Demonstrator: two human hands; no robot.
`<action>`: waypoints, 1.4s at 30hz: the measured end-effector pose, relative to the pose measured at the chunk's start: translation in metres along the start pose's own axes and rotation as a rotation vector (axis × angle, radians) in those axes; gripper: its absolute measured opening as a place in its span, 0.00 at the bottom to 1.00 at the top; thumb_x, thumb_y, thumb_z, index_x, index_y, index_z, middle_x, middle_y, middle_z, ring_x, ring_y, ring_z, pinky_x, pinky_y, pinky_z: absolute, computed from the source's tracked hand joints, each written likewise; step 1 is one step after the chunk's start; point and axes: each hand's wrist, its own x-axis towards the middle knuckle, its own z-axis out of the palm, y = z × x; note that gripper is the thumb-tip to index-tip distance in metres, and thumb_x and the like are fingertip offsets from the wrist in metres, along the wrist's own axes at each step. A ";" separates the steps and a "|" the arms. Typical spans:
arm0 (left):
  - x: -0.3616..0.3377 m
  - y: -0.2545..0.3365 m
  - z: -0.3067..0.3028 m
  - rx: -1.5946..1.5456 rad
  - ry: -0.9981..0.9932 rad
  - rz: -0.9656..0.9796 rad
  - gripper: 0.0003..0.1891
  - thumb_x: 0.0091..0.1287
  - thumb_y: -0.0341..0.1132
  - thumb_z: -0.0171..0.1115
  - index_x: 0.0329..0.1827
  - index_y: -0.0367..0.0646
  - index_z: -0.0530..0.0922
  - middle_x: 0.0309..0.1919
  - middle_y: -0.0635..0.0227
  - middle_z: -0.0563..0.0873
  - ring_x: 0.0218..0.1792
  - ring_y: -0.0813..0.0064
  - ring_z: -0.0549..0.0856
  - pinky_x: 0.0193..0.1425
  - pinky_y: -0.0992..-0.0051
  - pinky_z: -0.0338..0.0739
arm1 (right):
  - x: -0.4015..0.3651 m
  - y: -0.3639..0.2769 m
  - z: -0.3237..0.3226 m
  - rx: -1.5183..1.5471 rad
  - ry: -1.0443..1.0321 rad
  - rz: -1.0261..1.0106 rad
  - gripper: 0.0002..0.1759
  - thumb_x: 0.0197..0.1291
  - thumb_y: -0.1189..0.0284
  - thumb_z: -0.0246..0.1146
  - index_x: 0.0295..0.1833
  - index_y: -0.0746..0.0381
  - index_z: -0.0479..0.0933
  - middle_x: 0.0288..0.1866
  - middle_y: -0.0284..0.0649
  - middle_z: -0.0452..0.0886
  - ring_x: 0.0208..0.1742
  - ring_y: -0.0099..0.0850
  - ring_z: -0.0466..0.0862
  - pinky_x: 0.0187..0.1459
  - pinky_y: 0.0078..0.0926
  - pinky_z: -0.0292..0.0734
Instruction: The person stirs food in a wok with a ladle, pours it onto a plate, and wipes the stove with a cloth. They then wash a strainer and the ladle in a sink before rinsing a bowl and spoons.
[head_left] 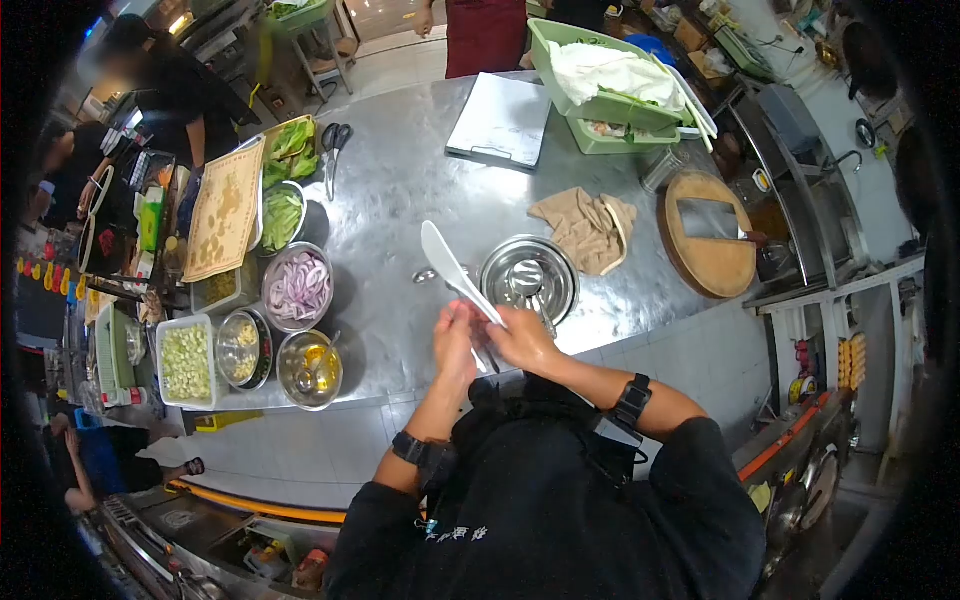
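A white spatula point(445, 255) with a broad flat blade points up and left over the steel table. My right hand point(525, 340) is closed around its lower part. Close beside it, my left hand point(455, 345) has its fingers curled; what they grip is hidden. Thin metal ends show below, between both hands. Just beyond my right hand stands a steel bowl point(490, 290) with metal ladles or spoons point(527, 280) in it. Another small metal utensil point(427, 275) lies left of the bowl.
To the left stand bowls of sliced red onion point(298, 287), yellow liquid point(312, 370) and a tub of chopped greens point(186, 362). A brown cloth point(588, 228), a cleaver point(708, 218) on a round board point(685, 262) and green baskets point(625, 143) are on the right. Other people stand beyond.
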 end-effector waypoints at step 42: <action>-0.019 -0.087 0.119 0.428 -0.096 0.260 0.08 0.53 0.20 0.53 0.35 0.37 0.71 0.29 0.69 0.78 0.23 0.79 0.77 0.22 0.77 0.71 | -0.082 0.075 -0.198 -0.201 0.060 0.025 0.19 0.56 0.67 0.58 0.48 0.66 0.65 0.33 0.54 0.79 0.39 0.52 0.79 0.39 0.47 0.73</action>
